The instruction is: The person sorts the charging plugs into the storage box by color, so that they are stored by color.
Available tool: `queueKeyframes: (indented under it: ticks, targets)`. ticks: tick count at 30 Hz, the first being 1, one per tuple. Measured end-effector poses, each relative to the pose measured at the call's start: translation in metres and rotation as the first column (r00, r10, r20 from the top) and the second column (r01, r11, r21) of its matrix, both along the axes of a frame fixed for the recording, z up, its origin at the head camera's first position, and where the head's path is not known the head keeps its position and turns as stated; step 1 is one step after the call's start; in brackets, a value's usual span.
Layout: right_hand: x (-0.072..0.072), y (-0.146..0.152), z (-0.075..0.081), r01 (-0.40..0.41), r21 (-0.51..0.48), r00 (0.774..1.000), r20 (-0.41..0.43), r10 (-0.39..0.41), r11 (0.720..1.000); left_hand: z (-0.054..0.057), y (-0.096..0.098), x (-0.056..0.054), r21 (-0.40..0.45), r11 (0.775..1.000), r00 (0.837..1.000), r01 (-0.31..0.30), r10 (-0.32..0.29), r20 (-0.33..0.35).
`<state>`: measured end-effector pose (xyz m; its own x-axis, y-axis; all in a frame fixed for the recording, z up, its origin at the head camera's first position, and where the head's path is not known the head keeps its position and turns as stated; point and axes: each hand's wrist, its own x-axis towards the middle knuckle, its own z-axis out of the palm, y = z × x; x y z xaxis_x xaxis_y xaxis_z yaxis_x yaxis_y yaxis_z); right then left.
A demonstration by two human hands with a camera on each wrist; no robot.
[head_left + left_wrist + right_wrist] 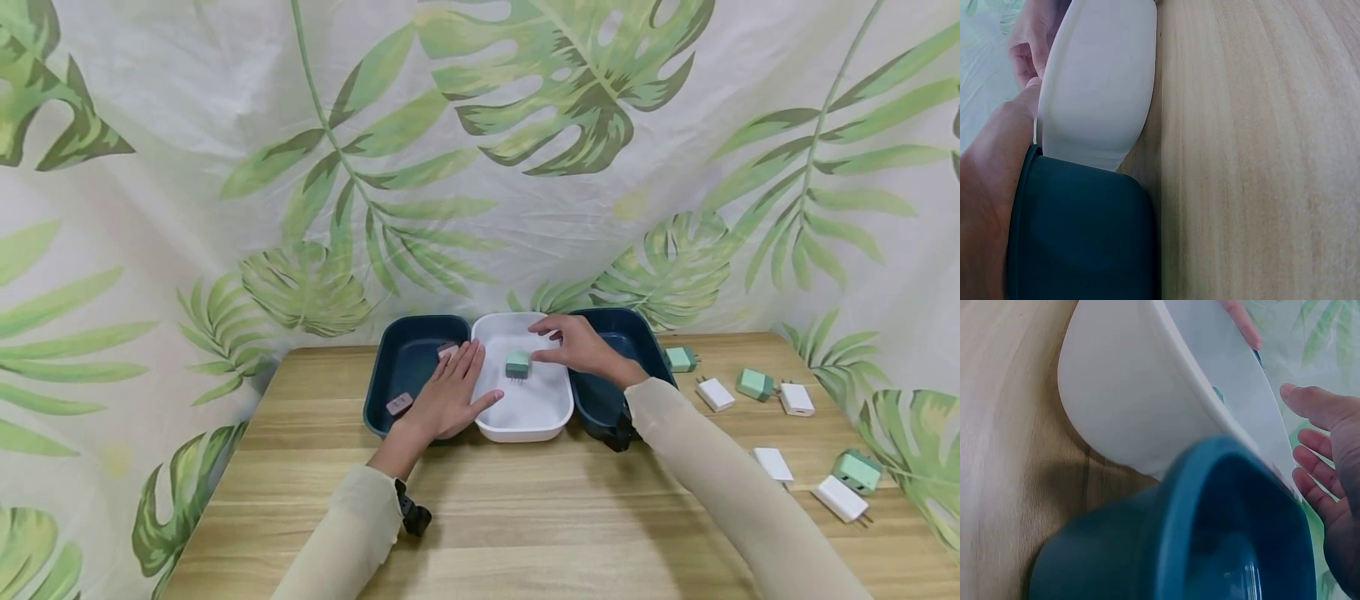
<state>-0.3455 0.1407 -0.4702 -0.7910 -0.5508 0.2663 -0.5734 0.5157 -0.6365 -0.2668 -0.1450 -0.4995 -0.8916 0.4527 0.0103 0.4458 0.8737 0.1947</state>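
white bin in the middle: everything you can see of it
The white bin is open-topped, a rounded rectangle with smooth, plastic-looking walls and a raised rim. It stands upright on the wooden table, between the left blue bin and the right blue bin. One green charger lies inside. The left hand reaches over its left rim, the right hand over its right; contact is unclear.

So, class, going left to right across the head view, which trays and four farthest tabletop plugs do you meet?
Dark-blue rectangular tray, white rectangular tray, second dark-blue tray, green boxy plug, white boxy plug, second green plug, second white plug.
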Motion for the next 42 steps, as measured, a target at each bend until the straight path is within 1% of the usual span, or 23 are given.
queueKeyframes:
  ticks: [9,20,25,32,39,42]
  targets:
    - [0.005,0.021,0.007,0.014,0.017,1.000,-0.012,-0.014,1.000,-0.001,0.000,0.000,0.005,1.000,1.000,0.001,-0.001,0.002]
    - [0.016,0.052,0.019,-0.004,0.006,1.000,0.014,0.004,1.000,0.001,0.000,0.000,0.006,1.000,1.000,0.007,-0.007,-0.005]
    - [0.019,0.064,0.021,-0.023,0.033,1.000,-0.017,0.024,0.999,0.000,-0.001,0.000,0.001,1.000,1.000,0.004,-0.004,0.000]
    - [0.024,0.081,0.028,-0.048,0.034,0.999,-0.019,0.049,0.998,-0.001,0.000,-0.001,0.007,1.000,1.000,0.009,-0.009,-0.001]
    - [0.027,0.104,0.032,-0.018,0.053,1.000,-0.002,0.018,0.998,-0.001,-0.001,0.000,0.004,1.000,1.000,0.010,-0.010,-0.001]
    - [0.028,0.113,0.034,-0.011,0.060,1.000,-0.007,0.012,0.998,-0.001,-0.001,0.000,0.004,1.000,1.000,0.009,-0.009,0.004]
